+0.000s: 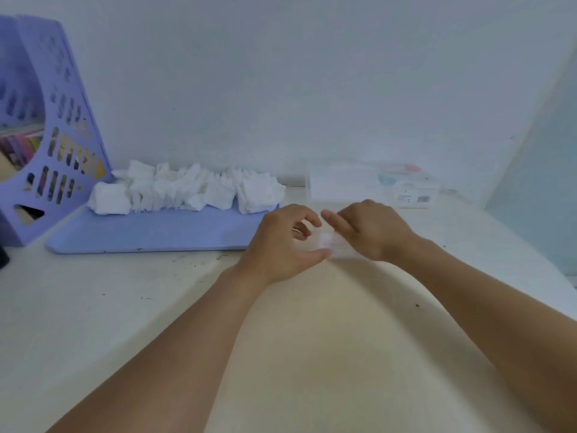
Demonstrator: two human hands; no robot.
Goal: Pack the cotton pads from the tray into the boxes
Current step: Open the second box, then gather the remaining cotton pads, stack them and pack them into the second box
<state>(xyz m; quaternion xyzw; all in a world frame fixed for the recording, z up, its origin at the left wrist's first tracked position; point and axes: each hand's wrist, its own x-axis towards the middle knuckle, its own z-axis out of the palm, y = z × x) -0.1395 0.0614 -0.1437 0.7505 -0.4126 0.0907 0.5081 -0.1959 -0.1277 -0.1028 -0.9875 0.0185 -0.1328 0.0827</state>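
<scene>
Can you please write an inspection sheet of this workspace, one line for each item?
Surface: white table, small dark specks.
Job's things: cotton pads heaped at the back of the blue tray; boxes to its right, by the wall.
Clutter: purple file rack at far left.
Hands: left hand and right hand together hold a blurred clear item, fingers curled.
Cables: nothing seen.
Surroundings: plain white wall.

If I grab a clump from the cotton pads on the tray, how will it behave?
The cotton pads look soft and light, so probably floppy and compressible. They lie in loose, uneven stacks on the tray, so a clump may shed or fan apart. Unlikely to roll or slip.
</scene>
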